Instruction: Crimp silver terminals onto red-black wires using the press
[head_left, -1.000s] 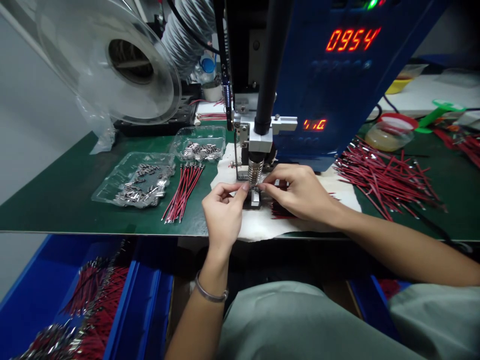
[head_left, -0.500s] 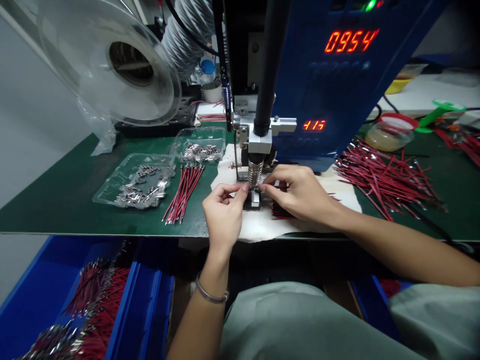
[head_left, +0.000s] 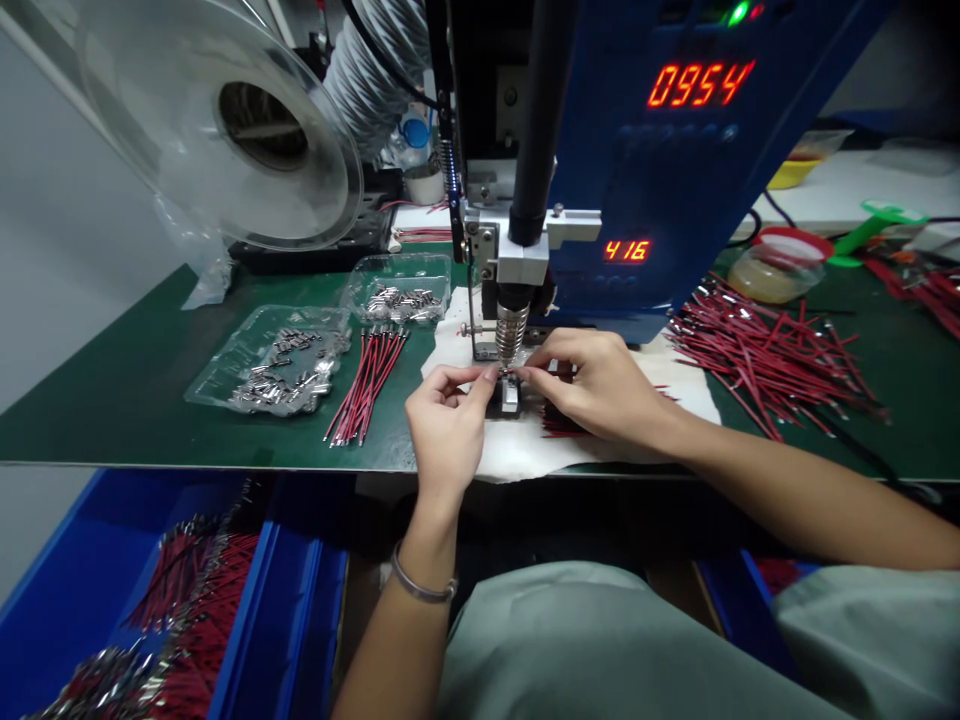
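My left hand point(head_left: 444, 420) and my right hand point(head_left: 600, 385) meet under the press head point(head_left: 511, 335) of a blue machine point(head_left: 675, 170). Both pinch a small part at the metal fixture point(head_left: 509, 395); the part is too small to name for sure. Red wires point(head_left: 559, 420) lie under my right hand on a white cloth point(head_left: 517, 450). A bundle of red wires point(head_left: 367, 385) lies left of my left hand.
Two clear trays of small metal sleeves point(head_left: 281, 365) point(head_left: 397, 295) sit at the left. A large pile of red wires point(head_left: 772, 360) lies at the right. A clear reel point(head_left: 225, 120) stands behind. Blue bins with finished wires point(head_left: 172, 610) sit below the green bench edge.
The press head has risen a little off the fixture. The lower red display went from 415 to 416. My hands have hardly moved.
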